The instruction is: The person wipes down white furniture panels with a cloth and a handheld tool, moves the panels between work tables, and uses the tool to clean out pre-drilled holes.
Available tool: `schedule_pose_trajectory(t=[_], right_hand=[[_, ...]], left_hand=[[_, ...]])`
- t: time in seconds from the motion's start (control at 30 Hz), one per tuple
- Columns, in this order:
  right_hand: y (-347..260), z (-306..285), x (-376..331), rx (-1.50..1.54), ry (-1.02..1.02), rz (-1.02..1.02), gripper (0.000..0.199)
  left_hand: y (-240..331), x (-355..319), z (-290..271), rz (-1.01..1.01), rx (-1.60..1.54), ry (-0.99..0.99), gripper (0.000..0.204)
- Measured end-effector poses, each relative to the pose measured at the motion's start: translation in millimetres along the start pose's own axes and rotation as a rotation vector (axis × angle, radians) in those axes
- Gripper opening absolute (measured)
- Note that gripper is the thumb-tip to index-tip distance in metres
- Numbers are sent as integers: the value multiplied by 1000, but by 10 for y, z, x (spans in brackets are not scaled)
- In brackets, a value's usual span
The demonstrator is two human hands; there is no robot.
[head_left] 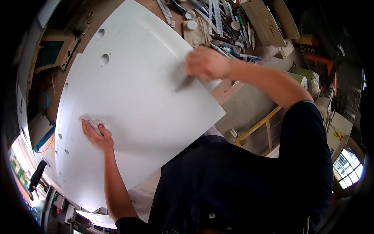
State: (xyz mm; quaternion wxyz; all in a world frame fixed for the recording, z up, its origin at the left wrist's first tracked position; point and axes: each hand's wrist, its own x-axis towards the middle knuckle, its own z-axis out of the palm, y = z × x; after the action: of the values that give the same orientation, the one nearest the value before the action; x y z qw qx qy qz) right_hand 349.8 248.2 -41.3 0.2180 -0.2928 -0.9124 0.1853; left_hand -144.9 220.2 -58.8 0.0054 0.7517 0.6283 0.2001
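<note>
A large white panel (pixel 144 97) with a curved edge and several holes lies in front of me. My left hand (pixel 97 134) presses a crumpled whitish rag (pixel 93 123) onto the panel's left part, fingers and thumb around it. Over the panel's right edge, my right hand (pixel 206 64) is closed like a fist and blurred by motion. Below its fingers a thin dark streak shows on the white surface. I cannot tell whether that is a tool or only a shadow.
Beyond the panel, a cluttered bench holds pens and tools (pixel 237 31), a beige cloth (pixel 196 33) and a cardboard box (pixel 265 23). A yellow frame (pixel 259 124) stands at right, with cans (pixel 300 80) behind it. Another person (pixel 37 175) is far left.
</note>
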Motion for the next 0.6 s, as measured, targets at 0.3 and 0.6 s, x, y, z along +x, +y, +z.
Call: schedule_pose_trajectory(t=[0.3,0.6], right_hand=[[-1123,-49,-1326,119,-155,28,25],[-1299,89,-1555,40,-140,125,27]], left_hand=[[-61,-12,9,14,32,-8,48],[-34,11,63,24,60,-33,50]])
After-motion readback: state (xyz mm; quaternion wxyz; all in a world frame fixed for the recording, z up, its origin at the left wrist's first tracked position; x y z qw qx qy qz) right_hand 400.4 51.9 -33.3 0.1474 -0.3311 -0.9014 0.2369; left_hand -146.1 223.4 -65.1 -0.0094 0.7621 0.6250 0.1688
